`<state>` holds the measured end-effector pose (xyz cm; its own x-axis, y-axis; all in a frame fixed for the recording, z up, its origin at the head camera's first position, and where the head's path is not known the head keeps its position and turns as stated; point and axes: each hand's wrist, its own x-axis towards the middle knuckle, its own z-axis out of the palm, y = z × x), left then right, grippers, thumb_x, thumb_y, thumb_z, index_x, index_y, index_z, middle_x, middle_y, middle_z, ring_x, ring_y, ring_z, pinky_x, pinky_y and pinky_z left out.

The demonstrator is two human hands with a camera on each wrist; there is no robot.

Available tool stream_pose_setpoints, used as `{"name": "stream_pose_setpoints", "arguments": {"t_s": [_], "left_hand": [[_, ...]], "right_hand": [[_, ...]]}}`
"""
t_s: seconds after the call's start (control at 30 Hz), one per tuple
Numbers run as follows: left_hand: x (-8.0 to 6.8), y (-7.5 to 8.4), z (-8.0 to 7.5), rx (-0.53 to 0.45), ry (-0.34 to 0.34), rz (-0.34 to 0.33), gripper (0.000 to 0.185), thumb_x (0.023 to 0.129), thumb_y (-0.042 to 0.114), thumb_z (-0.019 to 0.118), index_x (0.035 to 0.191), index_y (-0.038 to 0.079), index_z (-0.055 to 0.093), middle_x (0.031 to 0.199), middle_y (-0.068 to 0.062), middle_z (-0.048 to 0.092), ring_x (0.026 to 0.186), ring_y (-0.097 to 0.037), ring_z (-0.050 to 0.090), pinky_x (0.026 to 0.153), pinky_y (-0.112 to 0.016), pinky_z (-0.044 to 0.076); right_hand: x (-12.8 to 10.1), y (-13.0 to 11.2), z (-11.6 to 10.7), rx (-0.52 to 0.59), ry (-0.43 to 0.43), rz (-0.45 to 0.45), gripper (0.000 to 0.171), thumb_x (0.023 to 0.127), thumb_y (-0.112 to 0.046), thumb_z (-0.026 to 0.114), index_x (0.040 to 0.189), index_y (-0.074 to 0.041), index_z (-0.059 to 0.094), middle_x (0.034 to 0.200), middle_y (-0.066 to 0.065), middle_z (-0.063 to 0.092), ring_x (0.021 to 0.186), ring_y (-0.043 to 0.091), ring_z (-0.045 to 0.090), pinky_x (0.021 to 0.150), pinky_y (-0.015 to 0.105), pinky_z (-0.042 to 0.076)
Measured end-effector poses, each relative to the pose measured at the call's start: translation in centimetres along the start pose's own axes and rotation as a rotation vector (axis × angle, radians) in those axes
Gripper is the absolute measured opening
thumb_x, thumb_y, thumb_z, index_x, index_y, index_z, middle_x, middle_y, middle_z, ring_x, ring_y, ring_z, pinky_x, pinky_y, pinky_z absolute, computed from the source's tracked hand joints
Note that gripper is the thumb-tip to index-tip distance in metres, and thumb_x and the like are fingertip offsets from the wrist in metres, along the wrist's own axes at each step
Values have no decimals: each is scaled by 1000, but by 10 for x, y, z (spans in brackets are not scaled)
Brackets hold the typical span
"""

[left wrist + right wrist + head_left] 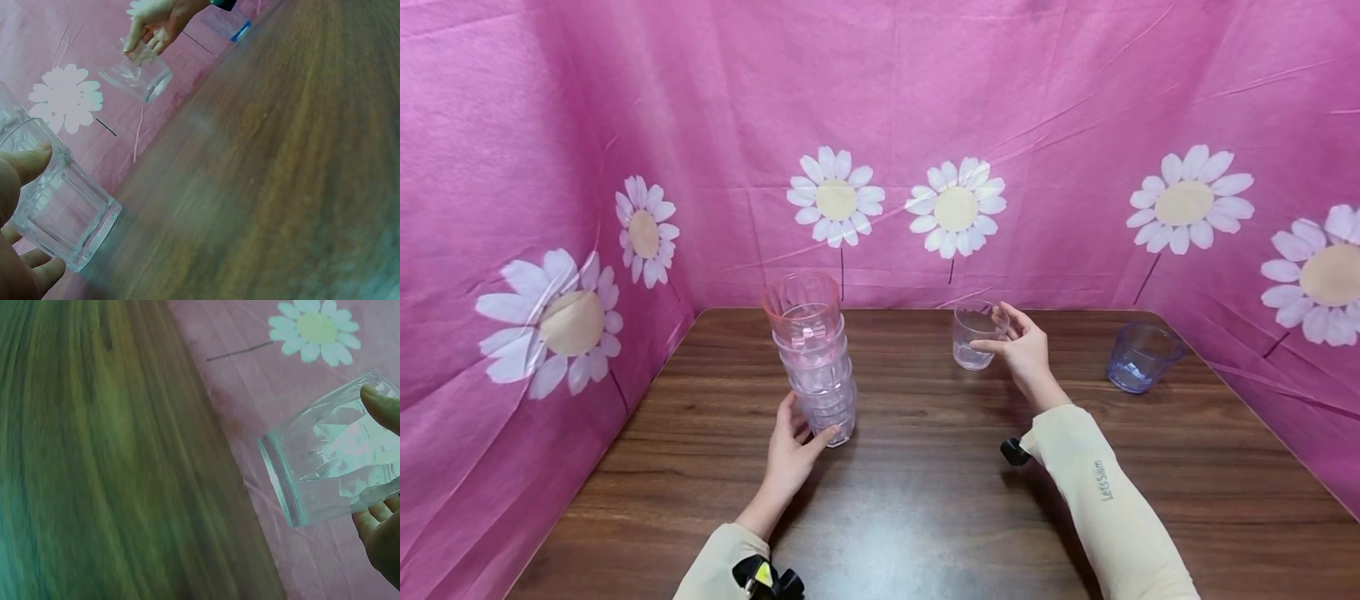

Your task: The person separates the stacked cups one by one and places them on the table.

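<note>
A tall stack of clear and pinkish plastic cups stands on the wooden table, left of centre. My left hand grips the stack's bottom cup, thumb on one side and fingers on the other. Further right, my right hand holds a single clear cup by its rim and side. In the right wrist view that cup is tilted and seems to hang just off the table, near the back wall. The left wrist view also shows that hand with the cup.
A blue cup stands alone at the back right of the table. Pink cloth with white daisies closes off the back and both sides. Bare wood lies between the stack and the front edge.
</note>
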<state>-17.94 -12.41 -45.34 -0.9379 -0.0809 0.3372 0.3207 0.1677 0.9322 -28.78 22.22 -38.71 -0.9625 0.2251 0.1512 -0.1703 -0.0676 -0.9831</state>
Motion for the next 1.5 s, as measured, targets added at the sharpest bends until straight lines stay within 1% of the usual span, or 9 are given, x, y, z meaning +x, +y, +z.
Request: {"name": "stream_pose_setpoints", "arguments": {"t_s": [0.27,0.43,0.7,0.8,0.97,1.17,1.33,1.4,1.5], "left_hand": [[0,0,0,5,2,12,76,81,-8,76,142,-13,31,136,-38,43,118,-55,51,99,-60,46],[0,1,1,5,1,8,77,81,-7,77,142,-12,31,137,-38,42,119,-55,51,99,-60,46],[0,1,1,10,0,12,76,82,-6,76,142,-12,31,136,-38,43,119,-55,51,100,-59,46],[0,0,0,7,-2,16,76,82,-6,76,142,-12,31,136,-39,43,119,-55,51,100,-60,46],[0,1,0,3,-5,21,76,82,-6,76,143,-12,30,136,-39,43,118,-56,51,99,-60,46],[0,1,0,1,-5,19,77,82,-6,76,143,-13,30,135,-39,43,118,-55,51,99,-60,46],[-1,0,0,-1,-3,17,76,82,-7,76,142,-13,30,135,-39,43,118,-55,51,99,-60,46],[-1,0,0,0,-2,22,76,82,-7,76,143,-13,30,135,-39,43,118,-55,51,99,-60,46],[0,0,0,2,-3,24,76,82,-6,76,142,-13,30,135,-39,43,118,-55,51,99,-60,46]], "right_hand": [[1,3,-20,-49,61,22,95,66,24,78,149,-3,42,141,11,53,130,16,49,104,21,44],[2,3,-33,-63,88,27,96,65,23,78,150,-2,41,137,7,56,130,15,49,107,22,41],[0,5,-53,-99,142,38,98,62,23,80,149,-1,42,117,-10,60,118,5,53,100,14,44],[-2,6,-61,-99,158,44,98,62,24,80,149,-2,42,118,-10,61,120,6,53,100,14,44],[-3,6,-73,-81,182,69,98,63,24,79,149,-2,41,124,-5,60,127,9,51,106,22,41],[-5,6,-88,-82,192,82,99,63,23,80,150,-3,40,120,-8,59,127,9,49,95,11,45],[-8,7,-100,-92,178,75,99,65,21,81,152,-2,37,130,-2,57,133,13,45,91,9,46],[-9,7,-104,-73,174,75,100,66,21,80,152,-2,36,128,-3,58,132,12,44,90,8,47],[-10,8,-109,-58,173,68,101,65,22,80,152,0,34,114,-12,60,125,8,48,88,8,47]]}}
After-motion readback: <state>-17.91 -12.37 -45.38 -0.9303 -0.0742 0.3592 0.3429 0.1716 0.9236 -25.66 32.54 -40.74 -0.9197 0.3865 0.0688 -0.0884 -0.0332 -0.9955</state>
